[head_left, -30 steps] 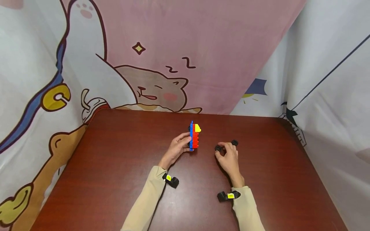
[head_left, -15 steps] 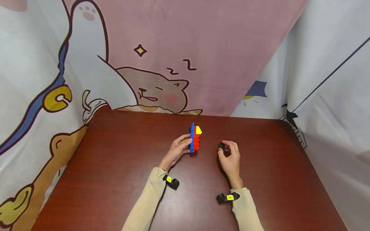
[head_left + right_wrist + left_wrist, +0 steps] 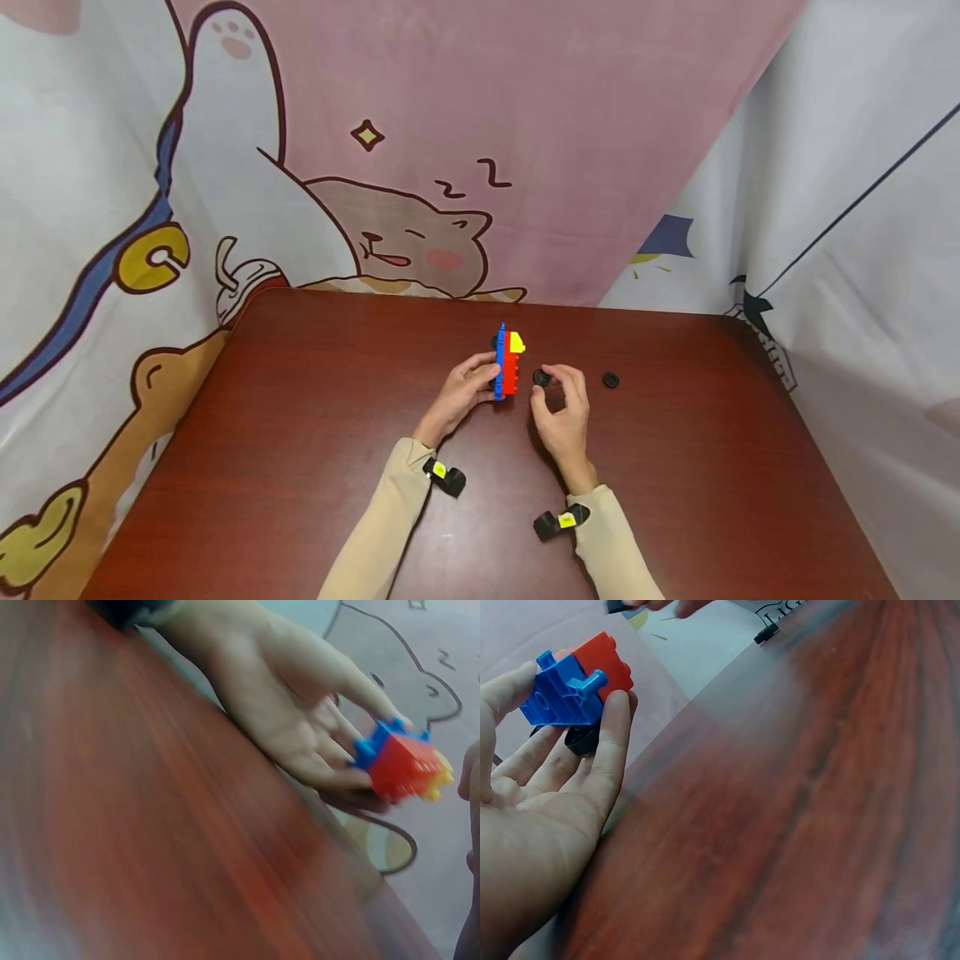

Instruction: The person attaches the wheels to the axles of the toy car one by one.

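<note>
My left hand [image 3: 461, 400] grips a toy car [image 3: 508, 367] built of bricks, turned on its side, with a blue base, red bricks and a yellow piece. The left wrist view shows peg-like axle ends [image 3: 592, 682] on the blue base and a black wheel [image 3: 583, 739] on the side facing the palm. Just right of the car, my right hand [image 3: 566, 421] pinches a loose black wheel [image 3: 541, 377] between thumb and fingers. In the right wrist view the car [image 3: 405, 769] is blurred, and only the edge of my right fingers [image 3: 472, 787] shows.
Another black wheel [image 3: 611, 380] lies on the brown wooden table [image 3: 337, 375], right of my right hand. A curtain [image 3: 585, 150] with cartoon prints hangs behind the table and along both sides.
My right hand has moved left with the wheel, close to the car, uncovering the other wheel on the table. The left hand keeps the car in nearly the same place.
</note>
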Tool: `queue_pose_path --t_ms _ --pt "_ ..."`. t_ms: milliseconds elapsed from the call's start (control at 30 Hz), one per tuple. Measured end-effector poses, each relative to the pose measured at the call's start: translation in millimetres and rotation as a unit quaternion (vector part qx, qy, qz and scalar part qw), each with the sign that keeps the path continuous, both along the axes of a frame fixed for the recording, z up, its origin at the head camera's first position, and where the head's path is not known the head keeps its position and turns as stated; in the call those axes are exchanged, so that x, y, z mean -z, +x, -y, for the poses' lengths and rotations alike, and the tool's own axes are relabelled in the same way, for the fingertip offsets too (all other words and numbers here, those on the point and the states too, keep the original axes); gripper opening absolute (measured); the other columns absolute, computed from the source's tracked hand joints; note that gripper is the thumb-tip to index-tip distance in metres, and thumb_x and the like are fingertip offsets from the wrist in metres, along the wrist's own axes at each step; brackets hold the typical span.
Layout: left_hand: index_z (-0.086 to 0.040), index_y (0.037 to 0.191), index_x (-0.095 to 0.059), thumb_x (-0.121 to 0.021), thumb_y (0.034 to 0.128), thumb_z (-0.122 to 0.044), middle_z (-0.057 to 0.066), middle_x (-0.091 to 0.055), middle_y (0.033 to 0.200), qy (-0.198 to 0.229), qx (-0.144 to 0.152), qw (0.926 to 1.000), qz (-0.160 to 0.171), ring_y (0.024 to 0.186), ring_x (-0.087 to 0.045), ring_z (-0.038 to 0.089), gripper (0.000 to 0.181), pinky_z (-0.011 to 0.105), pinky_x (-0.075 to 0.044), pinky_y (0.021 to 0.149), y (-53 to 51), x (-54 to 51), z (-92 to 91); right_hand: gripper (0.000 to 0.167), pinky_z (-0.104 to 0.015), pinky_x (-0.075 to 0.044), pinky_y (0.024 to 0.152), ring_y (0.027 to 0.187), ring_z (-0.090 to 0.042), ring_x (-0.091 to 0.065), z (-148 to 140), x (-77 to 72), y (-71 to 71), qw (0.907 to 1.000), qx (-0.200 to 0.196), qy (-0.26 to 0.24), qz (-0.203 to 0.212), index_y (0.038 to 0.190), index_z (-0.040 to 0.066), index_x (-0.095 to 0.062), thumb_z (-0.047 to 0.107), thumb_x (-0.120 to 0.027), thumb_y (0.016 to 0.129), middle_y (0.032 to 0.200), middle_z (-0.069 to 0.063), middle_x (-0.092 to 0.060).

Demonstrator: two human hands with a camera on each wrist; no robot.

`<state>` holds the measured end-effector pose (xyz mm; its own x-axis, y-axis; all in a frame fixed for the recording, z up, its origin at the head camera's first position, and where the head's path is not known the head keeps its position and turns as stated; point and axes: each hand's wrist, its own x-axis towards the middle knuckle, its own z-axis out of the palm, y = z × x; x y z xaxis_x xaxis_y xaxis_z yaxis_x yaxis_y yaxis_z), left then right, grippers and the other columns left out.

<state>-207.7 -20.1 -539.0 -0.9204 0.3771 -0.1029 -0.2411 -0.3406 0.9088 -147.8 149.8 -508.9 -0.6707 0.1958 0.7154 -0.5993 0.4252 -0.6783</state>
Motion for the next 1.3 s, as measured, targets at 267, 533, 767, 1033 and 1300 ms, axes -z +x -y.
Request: queue_pose_path --t_ms 267,533,767,1033,1300 --pt "0.003 0.141 -0.048 -0.057 0.1014 -0.014 0.002 -0.07 0.113 0.007 0.003 1.0 -0.003 0.093 -0.069 0.01 0.044 0.027 -0.058 0.078 0.4 -1.4 0.4 0.036 -0.022 -0.044 0.079 0.086 -0.039 -0.053 29.2 -4.1 1.7 0.9993 -0.036 0.005 -0.009 0.106 -0.015 -0.064 -0.021 -0.067 0.071 0.102 -0.03 -0.057" --pt "0.004 0.139 -0.048 -0.056 0.1015 -0.012 -0.007 -0.071 0.1 0.003 -0.005 1.0 -0.001 0.088 -0.066 0.004 0.042 0.02 -0.055 0.071 1.0 -2.8 -0.5 0.039 -0.037 -0.047 0.078 0.094 -0.041 -0.055 44.7 -7.9 2.6 0.9982 -0.044 0.022 -0.035 0.105 -0.015 -0.065 -0.023 -0.068 0.068 0.102 -0.031 -0.058" --pt "0.004 0.139 -0.048 -0.055 0.1019 -0.013 0.0 -0.071 0.106 0.001 -0.01 0.9999 0.0 0.089 -0.069 0.008 0.042 0.025 -0.058 0.074 1.7 -3.8 -0.3 0.039 -0.028 -0.044 0.082 0.095 -0.042 -0.053 46.8 -7.4 2.6 0.9974 -0.05 0.038 -0.035 0.105 -0.015 -0.065 -0.022 -0.068 0.067 0.102 -0.03 -0.06" --pt "0.004 0.141 -0.045 -0.054 0.1015 -0.015 -0.003 -0.07 0.102 0.01 0.0 1.0 -0.001 0.085 -0.07 0.009 0.045 0.025 -0.057 0.074 2.1 -4.2 1.7 0.038 -0.033 -0.042 0.083 0.096 -0.042 -0.052 47.2 -6.7 2.4 0.9976 -0.052 0.043 -0.014 0.104 -0.013 -0.065 -0.021 -0.069 0.068 0.101 -0.029 -0.06" --pt "0.006 0.143 -0.039 -0.054 0.0967 -0.014 -0.002 -0.066 0.107 0.03 0.041 0.9984 -0.023 0.092 -0.067 0.009 0.053 0.025 -0.056 0.081 3.9 -7.5 6.0 0.033 -0.048 -0.041 0.082 0.097 -0.04 -0.052 46.6 -6.1 2.7 0.9979 -0.051 0.039 0.008 0.101 -0.012 -0.063 -0.019 -0.07 0.069 0.102 -0.027 -0.06"
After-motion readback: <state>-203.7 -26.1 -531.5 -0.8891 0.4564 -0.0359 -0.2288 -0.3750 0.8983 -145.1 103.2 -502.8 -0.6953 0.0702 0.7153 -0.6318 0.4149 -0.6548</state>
